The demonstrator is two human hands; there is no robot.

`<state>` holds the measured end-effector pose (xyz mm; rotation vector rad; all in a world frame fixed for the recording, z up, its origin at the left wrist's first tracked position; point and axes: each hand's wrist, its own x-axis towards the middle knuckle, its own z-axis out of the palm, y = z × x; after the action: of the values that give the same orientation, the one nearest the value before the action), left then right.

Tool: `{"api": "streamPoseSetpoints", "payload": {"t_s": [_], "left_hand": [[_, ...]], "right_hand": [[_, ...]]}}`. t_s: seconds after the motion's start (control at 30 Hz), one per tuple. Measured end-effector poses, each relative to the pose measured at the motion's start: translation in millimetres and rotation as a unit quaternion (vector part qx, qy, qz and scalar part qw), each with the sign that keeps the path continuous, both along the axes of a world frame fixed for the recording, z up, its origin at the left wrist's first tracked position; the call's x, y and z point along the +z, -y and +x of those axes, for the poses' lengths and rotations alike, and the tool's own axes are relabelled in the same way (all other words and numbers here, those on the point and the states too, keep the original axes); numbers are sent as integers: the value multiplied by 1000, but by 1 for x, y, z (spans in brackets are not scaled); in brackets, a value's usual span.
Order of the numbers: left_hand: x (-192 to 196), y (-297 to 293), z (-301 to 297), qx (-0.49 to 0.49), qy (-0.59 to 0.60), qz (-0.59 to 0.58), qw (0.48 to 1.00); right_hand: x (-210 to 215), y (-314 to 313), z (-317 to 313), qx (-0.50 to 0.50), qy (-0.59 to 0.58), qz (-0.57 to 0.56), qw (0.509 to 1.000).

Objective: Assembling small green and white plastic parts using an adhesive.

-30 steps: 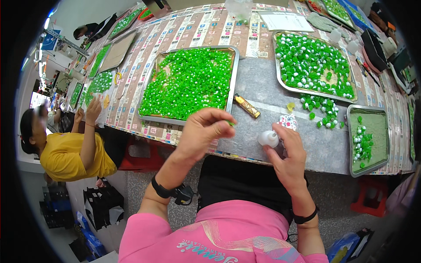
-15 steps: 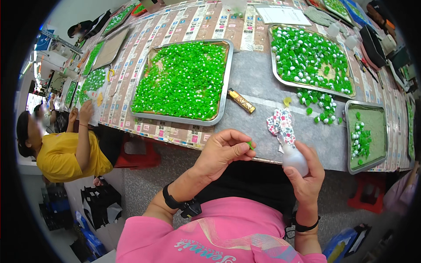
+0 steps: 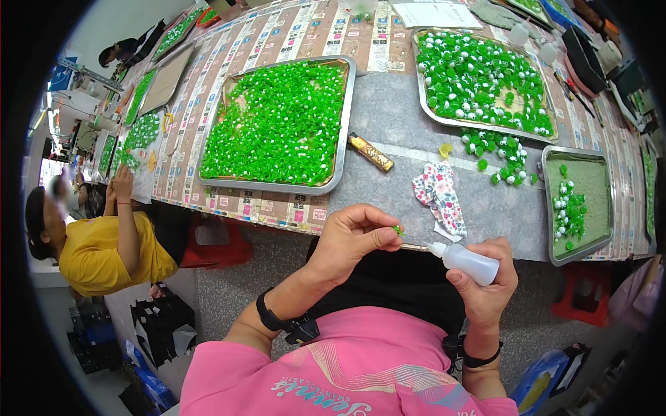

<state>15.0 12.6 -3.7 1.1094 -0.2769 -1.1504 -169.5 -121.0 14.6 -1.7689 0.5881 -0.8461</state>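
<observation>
Between the thumb and fingers of my left hand (image 3: 352,239) is pinched a small green plastic piece (image 3: 397,229), mostly covered by the fingertips. My right hand (image 3: 488,277) is wrapped round a translucent white squeeze bottle (image 3: 472,263). The bottle lies tilted, its narrow nozzle pointing left toward the green piece, with a gap between them. Just beyond the bottle, a floral cloth piece (image 3: 442,196) rests on the grey sheet (image 3: 388,111). A gold and brown tube-shaped packet (image 3: 371,152) lies beyond my left hand.
A large metal tray (image 3: 345,132) of small green pieces stands at left. Another tray (image 3: 479,127) holds green pieces with white balls; several loose ones (image 3: 510,158) lie below it. A smaller tray (image 3: 549,208) is at right. A person in yellow (image 3: 111,249) works at left.
My right hand has turned the bottle from nozzle-up to nozzle-left, toward the green piece. My left hand keeps its pinch nearly in place. The view has shifted slightly.
</observation>
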Motion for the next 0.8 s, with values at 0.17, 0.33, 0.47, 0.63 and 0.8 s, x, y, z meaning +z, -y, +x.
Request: {"api": "streamPoseSetpoints", "payload": {"t_s": [0.17, 0.33, 0.47, 0.63, 0.8], "left_hand": [[-2, 0, 0, -3, 3, -3, 1000], [-1, 1, 1, -6, 2, -1, 1000], [0, 1, 0, -6, 3, 3, 1000], [0, 1, 0, -5, 3, 3, 1000], [1, 2, 0, -11, 2, 12, 1000]], "right_hand": [[-2, -1, 1, -8, -1, -2, 1000], [-2, -1, 1, -5, -12, -7, 1000], [-1, -1, 1, -3, -15, -16, 1000], [0, -1, 1, -4, -8, -5, 1000], [-1, -1, 1, -16, -4, 10, 1000]]}}
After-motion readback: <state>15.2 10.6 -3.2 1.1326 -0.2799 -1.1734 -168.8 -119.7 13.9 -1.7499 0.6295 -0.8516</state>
